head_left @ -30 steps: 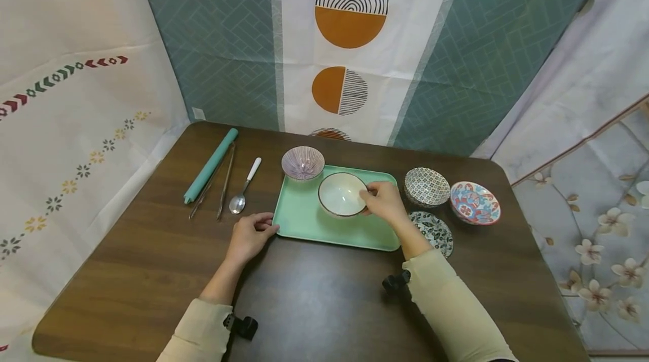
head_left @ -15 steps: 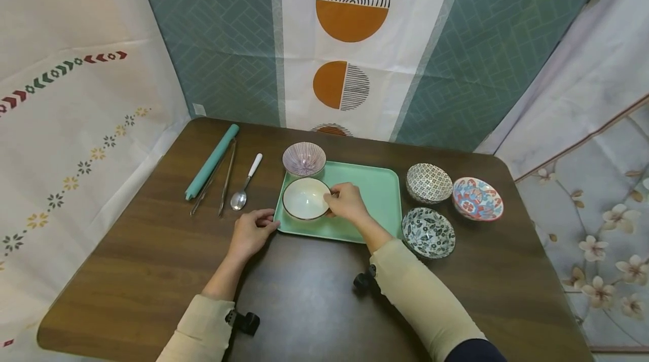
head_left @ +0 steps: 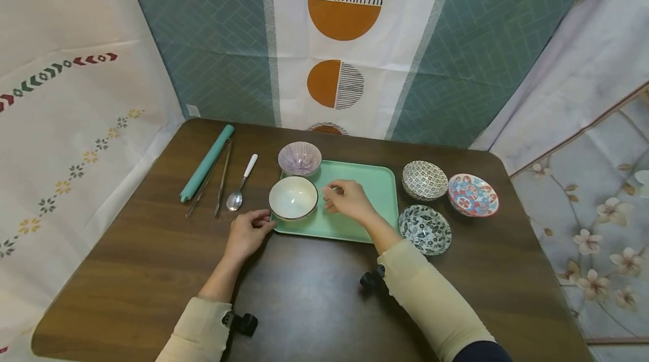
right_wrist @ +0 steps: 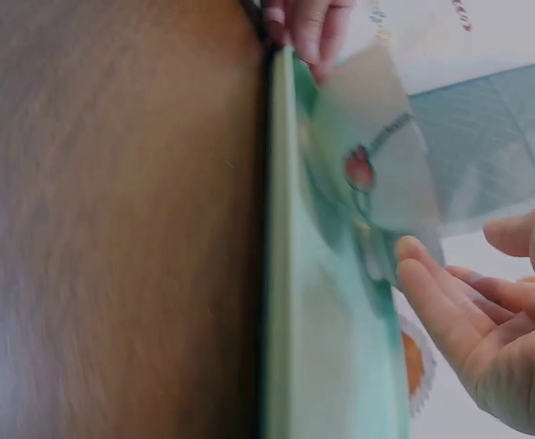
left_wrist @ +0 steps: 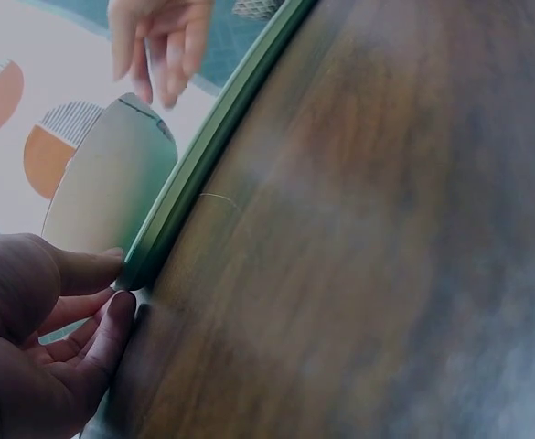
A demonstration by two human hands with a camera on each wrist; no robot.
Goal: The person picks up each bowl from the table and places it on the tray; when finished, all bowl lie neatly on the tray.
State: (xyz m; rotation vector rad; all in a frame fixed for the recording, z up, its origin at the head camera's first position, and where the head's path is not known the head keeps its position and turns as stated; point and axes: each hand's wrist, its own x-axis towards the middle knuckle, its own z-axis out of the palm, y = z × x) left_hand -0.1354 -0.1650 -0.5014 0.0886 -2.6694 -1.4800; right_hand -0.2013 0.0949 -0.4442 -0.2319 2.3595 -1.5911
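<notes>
A white bowl with a dark rim (head_left: 293, 197) stands upright on the left front part of a green tray (head_left: 372, 199). My left hand (head_left: 248, 232) pinches the tray's near left corner; in the left wrist view the thumb (left_wrist: 89, 272) lies on one side of the rim and fingers on the other. Just right of the bowl, my right hand (head_left: 350, 201) is over the tray, holding nothing. The right wrist view shows its fingers (right_wrist: 441, 306) spread apart, beside the bowl (right_wrist: 377, 137). Behind the white bowl, a purple striped bowl (head_left: 299, 158) sits at the tray's far left corner.
Right of the tray are a checked bowl (head_left: 425, 180), a red and blue bowl (head_left: 474, 195) and a black-and-white leafy bowl (head_left: 425, 229). To the left lie a spoon with a white handle (head_left: 242, 184), thin metal utensils (head_left: 223, 179) and a teal roll (head_left: 207, 164).
My right hand carried the white bowl leftward to the tray's left side, then let go and drew slightly right. The left hand stayed at the tray corner.
</notes>
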